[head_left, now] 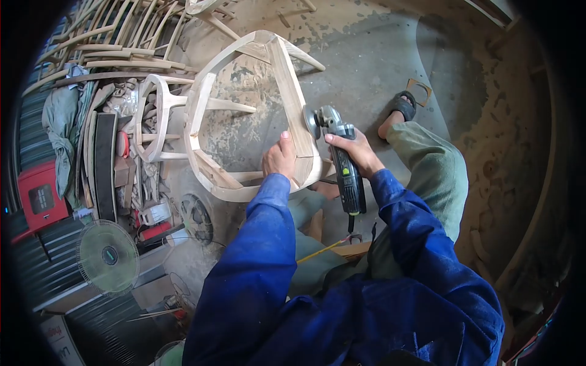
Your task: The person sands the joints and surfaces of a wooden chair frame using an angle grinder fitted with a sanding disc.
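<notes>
My left hand (280, 157) is closed around the near part of a pale wooden chair frame (289, 91), thumb up along its inner side. The frame is a rounded seat ring with legs pointing away from me. In my right hand (359, 150) is a black angle grinder (348, 174), its thumb across the top near the grey gear head. The round disc (312, 122) stands on edge against the outer side of the frame's right rail, touching or very close to it. A cord leaves the grinder's lower end.
A second wooden frame (160, 119) stands to the left, with stacked curved wood pieces (122, 53) behind. A fan (108, 256) and a red box (43, 196) are at the lower left. My sandalled foot (401, 110) rests on the dusty floor beside a small wood piece (421, 87).
</notes>
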`<state>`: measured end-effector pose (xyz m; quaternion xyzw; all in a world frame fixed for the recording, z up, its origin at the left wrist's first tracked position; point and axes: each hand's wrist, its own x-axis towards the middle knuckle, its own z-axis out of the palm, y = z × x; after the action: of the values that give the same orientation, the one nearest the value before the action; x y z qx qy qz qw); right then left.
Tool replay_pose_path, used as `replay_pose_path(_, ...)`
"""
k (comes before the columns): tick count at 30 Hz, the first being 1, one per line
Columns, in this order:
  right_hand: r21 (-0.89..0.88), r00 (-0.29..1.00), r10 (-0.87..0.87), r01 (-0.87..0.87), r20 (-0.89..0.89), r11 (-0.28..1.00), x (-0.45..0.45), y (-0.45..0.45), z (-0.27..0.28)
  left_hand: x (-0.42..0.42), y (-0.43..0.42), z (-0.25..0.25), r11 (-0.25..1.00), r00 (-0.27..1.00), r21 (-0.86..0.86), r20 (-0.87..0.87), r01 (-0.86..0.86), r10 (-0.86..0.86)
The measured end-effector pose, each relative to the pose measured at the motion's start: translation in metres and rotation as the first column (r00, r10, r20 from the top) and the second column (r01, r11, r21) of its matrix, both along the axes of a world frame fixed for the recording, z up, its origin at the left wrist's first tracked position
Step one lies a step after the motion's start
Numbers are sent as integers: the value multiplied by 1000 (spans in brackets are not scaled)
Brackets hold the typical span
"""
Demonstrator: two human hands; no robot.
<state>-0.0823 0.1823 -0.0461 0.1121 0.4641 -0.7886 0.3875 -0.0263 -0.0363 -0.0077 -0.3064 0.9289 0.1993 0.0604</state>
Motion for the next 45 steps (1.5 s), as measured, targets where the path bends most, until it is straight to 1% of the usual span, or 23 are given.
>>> replay_pose_path(2,56,999,-12,14,-44,998,-5,-3,7,2,0,1,1000,1000,-11,7,6,-5)
replay_pose_path(3,49,1000,23,-23,-14,999,-7,1,8,2,1,1,1000,1000,-13,7,8,-8)
replay_pose_path(6,50,994,105,-105,-4,993,2,8,-7,-4,1,-1,1000,1000,-3,17,7,-7)
replay_pose_path(10,50,999,47,-46,-18,998,25,13,-5,-1,5,2,1000,999,-17,-33,-15,15)
replay_pose_path(11,74,998,54,-51,-36,996,32,15,-4,0,6,2,999,1000,-28,-10,-19,19)
replay_pose_path(12,66,999,35,-33,-40,997,41,17,-4,-2,5,2,999,1000,-41,12,-20,20)
replay_pose_path(15,-9,994,111,-111,-7,994,64,30,6,-2,1,-1,998,999,-52,40,-22,24)
replay_pose_path(18,50,999,46,-47,19,998,91,31,1,-2,-3,-3,999,999,-31,38,-11,12)
replay_pose_path(22,-25,999,53,-53,-6,998,87,33,-4,-3,-3,-6,998,999,-30,-6,-50,50)
replay_pose_path(23,-6,997,79,-80,-22,997,81,31,-5,-2,-4,-8,999,999,-21,-4,-41,41)
replay_pose_path(26,70,995,-4,11,-103,997,76,18,-14,3,-2,-6,999,999,5,13,-51,51)
replay_pose_path(27,77,997,16,-10,-81,997,79,19,-6,4,-1,-4,998,998,1,26,-55,55)
replay_pose_path(28,-58,998,55,-57,-42,997,79,25,14,0,-1,-1,999,998,-6,36,-49,49)
replay_pose_path(29,-34,999,51,-50,5,998,83,26,13,-1,-3,-5,998,998,27,7,-55,55)
replay_pose_path(31,11,995,27,-28,96,1000,91,29,3,-1,-1,0,997,998,40,19,-60,59)
replay_pose_path(34,84,1000,-18,17,13,996,82,30,-10,-1,-2,-3,998,998,31,20,-60,60)
replay_pose_path(35,99,999,-45,42,30,994,79,33,-11,2,-4,-5,998,998,22,21,-61,60)
replay_pose_path(38,30,989,-137,136,47,990,63,37,-9,25,-3,-6,999,1000,37,11,2,-3)
replay_pose_path(40,-32,988,-154,155,31,987,58,39,-1,54,0,-3,996,996,53,33,77,-79)
replay_pose_path(41,-26,987,-159,159,-23,987,60,35,0,70,2,0,993,994,63,50,98,-101)
replay_pose_path(42,-29,991,-129,129,-26,991,61,34,-1,84,3,3,990,990,71,65,119,-123)
replay_pose_path(43,-25,991,-128,127,-29,992,63,30,-4,93,2,0,985,988,83,19,148,-150)
replay_pose_path(45,-41,993,-116,114,-35,993,70,24,-7,96,4,-1,989,990,54,21,137,-138)
